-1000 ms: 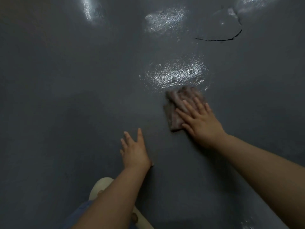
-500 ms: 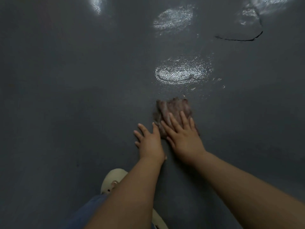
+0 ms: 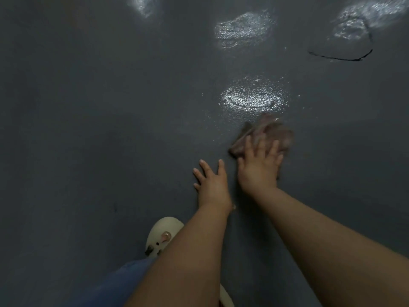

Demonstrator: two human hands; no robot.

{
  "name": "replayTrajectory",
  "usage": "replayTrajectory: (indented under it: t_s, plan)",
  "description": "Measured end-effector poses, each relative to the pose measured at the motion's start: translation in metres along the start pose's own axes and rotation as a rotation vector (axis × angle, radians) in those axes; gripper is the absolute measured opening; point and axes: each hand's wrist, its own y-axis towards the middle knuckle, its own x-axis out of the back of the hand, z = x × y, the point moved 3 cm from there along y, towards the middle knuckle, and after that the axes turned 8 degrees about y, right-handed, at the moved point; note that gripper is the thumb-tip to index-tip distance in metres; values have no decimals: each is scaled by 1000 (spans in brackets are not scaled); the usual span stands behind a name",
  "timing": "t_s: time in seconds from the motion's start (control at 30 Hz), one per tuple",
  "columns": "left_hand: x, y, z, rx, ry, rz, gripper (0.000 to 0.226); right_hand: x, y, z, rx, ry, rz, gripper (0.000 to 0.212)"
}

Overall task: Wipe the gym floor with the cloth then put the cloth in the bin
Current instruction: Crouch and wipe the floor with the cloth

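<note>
Head view: the right hand point(image 3: 257, 171) is pressing flat, fingers straight and spread, on the brownish cloth point(image 3: 269, 135), which is lying on the dark grey gym floor point(image 3: 88, 129) just below a shiny wet patch point(image 3: 253, 98). The cloth is blurring (its far edge seems bunched). The left hand point(image 3: 212, 185) is resting just beside it, fingers straight and apart, bracing on the floor and gripping nothing. A cream shoe point(image 3: 162, 237) is showing under the left forearm; a thin dark crack point(image 3: 340, 56) is curving far right.
</note>
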Motion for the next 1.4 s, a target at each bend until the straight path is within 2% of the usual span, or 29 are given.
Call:
replayTrajectory:
  t_s: [0.1,0.2,0.3,0.43,0.63,0.77,0.93,1.1,1.23,1.4]
  plan:
    - [6,-1,17,-49,-90,-16,84,-10,-21,33,254,-42,223,60]
    - [14,-7,31,-57,-87,-12,68,2,-19,32,286,-72,354,59]
    - [29,-28,32,-23,-157,-80,62,29,-32,29,272,-72,286,48]
    - [53,-62,25,-79,-199,-171,65,62,-73,34,236,-78,233,38]
    - [84,-113,29,-147,-133,-272,52,105,-133,48,135,-55,132,38]
    - [101,-135,27,-186,-120,-369,53,123,-159,61,114,-17,82,41]
    - [93,-143,15,-166,-46,-332,66,141,-181,78,252,50,80,43]
    - [90,-143,8,-143,-10,-305,66,137,-169,73,275,122,113,46]
    - [87,-121,7,-135,31,-309,50,127,-144,63,251,133,142,46]
    - [74,-88,0,-192,-16,-287,62,81,-92,39,117,124,143,32]
